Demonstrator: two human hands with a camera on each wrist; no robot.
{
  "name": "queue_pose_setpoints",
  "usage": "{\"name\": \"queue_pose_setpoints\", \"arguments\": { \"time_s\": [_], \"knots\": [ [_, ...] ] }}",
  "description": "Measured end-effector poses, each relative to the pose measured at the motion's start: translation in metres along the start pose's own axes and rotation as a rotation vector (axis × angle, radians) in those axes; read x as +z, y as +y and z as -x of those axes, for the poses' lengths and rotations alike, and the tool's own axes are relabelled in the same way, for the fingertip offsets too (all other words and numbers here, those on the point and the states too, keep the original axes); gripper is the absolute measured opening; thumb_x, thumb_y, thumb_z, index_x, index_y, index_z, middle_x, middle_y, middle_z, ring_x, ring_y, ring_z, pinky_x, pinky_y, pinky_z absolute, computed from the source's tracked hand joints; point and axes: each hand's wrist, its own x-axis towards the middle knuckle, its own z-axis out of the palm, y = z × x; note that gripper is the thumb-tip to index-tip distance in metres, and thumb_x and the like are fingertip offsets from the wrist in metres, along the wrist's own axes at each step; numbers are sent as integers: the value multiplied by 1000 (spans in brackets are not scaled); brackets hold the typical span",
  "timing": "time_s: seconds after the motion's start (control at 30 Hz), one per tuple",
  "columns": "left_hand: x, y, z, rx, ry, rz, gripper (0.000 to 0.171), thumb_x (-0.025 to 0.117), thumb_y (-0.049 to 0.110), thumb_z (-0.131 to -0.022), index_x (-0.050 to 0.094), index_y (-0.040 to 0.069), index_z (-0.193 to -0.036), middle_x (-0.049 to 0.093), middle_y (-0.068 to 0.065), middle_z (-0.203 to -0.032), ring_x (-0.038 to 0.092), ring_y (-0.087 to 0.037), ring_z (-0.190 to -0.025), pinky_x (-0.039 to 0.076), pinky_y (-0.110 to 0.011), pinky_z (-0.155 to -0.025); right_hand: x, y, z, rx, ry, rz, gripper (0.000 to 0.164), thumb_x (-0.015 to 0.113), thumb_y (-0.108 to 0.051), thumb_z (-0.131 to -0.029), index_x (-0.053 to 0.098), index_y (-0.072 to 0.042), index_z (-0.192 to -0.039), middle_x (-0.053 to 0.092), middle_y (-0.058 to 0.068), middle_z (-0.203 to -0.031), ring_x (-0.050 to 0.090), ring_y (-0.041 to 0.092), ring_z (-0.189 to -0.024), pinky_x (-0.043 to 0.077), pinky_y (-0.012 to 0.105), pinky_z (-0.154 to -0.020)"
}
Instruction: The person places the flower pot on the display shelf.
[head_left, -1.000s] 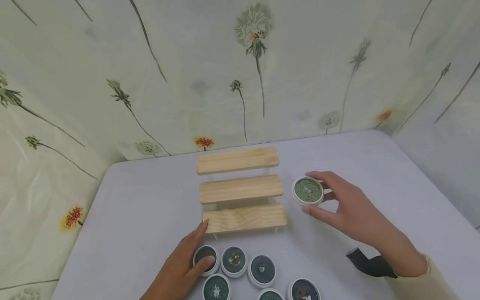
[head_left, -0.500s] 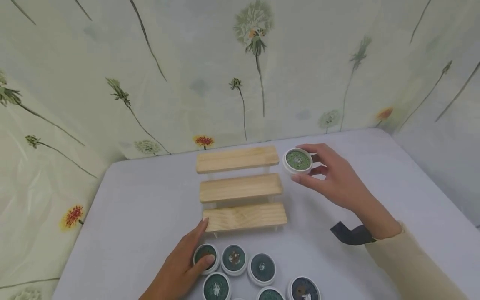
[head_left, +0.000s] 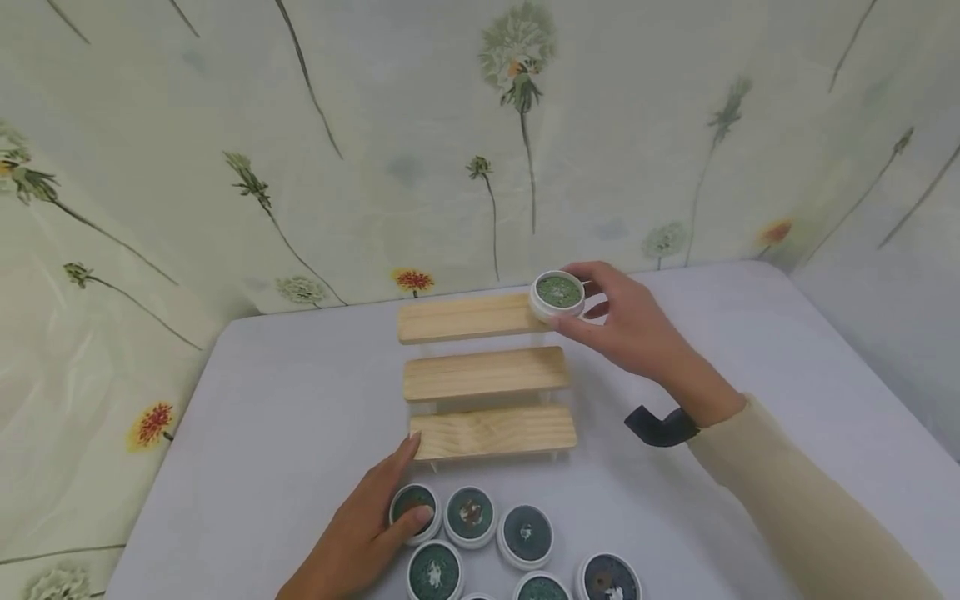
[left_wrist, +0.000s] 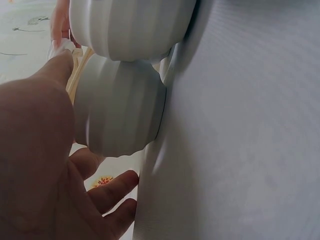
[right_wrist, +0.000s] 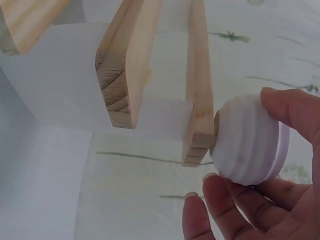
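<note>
Eight jars [head_left: 525, 536] showed in the head view: one held, and seven on the table [head_left: 300, 400] at the bottom centre, the seventh just a sliver of rim at the bottom edge. Three planks [head_left: 486, 374] stood stepped in the middle of the frame, one behind another. Two hands were in view, and one sleeve [head_left: 795, 492] at the lower right.

The held jar [head_left: 558, 292] was round and white, its top a speckled green disc with paler flecks inside a white rim. In the right wrist view its side was ribbed and bulging. It was at the right end of the top plank [head_left: 461, 320], just right of centre in the head view; whether its base touched the wood could not be told. The right hand [head_left: 633, 329] pinched it from the right between thumb and fingers.

The left hand [head_left: 360, 533], at the lower centre, lay spread and loose, a fingertip at the left end of the lowest plank [head_left: 493, 432] and the thumb over the leftmost jar [head_left: 405, 500]. The others on the table had dark green or bluish tops, some with white or brown marks.

Pale cloth [head_left: 375, 225] with printed flowers [head_left: 517, 50] filled the upper half, and a black piece [head_left: 662, 427] showed near the right wrist.
</note>
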Motion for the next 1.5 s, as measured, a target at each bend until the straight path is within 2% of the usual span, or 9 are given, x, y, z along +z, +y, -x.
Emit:
{"name": "queue_pose_setpoints", "arguments": {
  "time_s": [0.1, 0.27, 0.43, 0.63, 0.77, 0.93, 1.2, 1.37, 1.5],
  "knots": [
    [1, -1, 0, 0, -10, 6, 85, 68, 45, -100, 19, 34, -169, 37, 1, -167, 41, -29, -149, 39, -57, -115, 4, -1, -5, 5, -4, 35, 59, 81, -23, -93, 56, -4, -142, 65, 9, -127, 58, 25, -108, 56, 45, -90],
    [1, 0, 0, -4, -18, 9, 85, 67, 48, -100, 19, 34, -169, 36, 1, -167, 42, -34, -148, 39, -62, -114, 11, -3, -12, -2, -15, 61, 57, 80, -22, -93, 57, -3, -142, 66, 10, -126, 58, 26, -109, 54, 48, -92],
    [0, 0, 0, -10, -23, 13, 86, 67, 49, -100, 18, 34, -169, 35, 2, -168, 40, -33, -149, 37, -60, -116, 18, -7, -19, -19, -27, 80, 60, 79, -24, -94, 56, -3, -144, 65, 11, -127, 58, 27, -109, 50, 48, -93],
    [0, 0, -2, -27, -46, 34, 88, 67, 53, -99, 16, 36, -169, 33, 5, -168, 37, -27, -151, 36, -57, -118, 27, -13, -25, -42, -44, 43, 61, 81, -26, -93, 57, -3, -144, 63, 12, -132, 56, 27, -107, 47, 45, -94],
    [1, -1, -2, -34, -50, 39, 88, 66, 55, -99, 15, 36, -169, 33, 6, -168, 36, -26, -151, 36, -57, -118, 32, -15, -28, -44, -67, 8, 61, 82, -26, -93, 57, -5, -144, 63, 11, -130, 59, 26, -109, 51, 47, -97],
    [1, -1, -1, -35, -50, 50, 88, 67, 54, -99, 16, 36, -169, 36, 3, -167, 37, -26, -151, 36, -57, -118, 37, -19, -31, -53, -82, -36, 63, 83, -25, -93, 56, -4, -145, 63, 10, -128, 63, 26, -108, 55, 46, -95],
    [0, 0, -1, -99, -86, 71, 89, 65, 58, -98, 13, 40, -168, 36, -4, -167, 34, -33, -152, 30, -60, -120, 52, -32, -39, -39, -112, -68, 68, 83, -28, -92, 53, -4, -149, 64, 8, -131, 64, 25, -110, 55, 43, -97],
    [-1, 0, -2, -96, -88, 62, 89, 66, 58, -98, 13, 40, -168, 37, -4, -166, 35, -32, -152, 31, -59, -120, 61, -41, -43, -52, -129, -101, 66, 84, -27, -92, 54, -6, -147, 67, 7, -126, 66, 23, -110, 55, 41, -99],
    [-2, 0, -3, -79, -85, 59, 90, 66, 58, -98, 14, 39, -168, 39, -2, -165, 36, -29, -151, 32, -57, -120, 70, -47, -47, -83, -139, -128, 63, 84, -24, -92, 55, -5, -145, 67, 7, -129, 66, 22, -111, 55, 40, -100]
  ]
}}
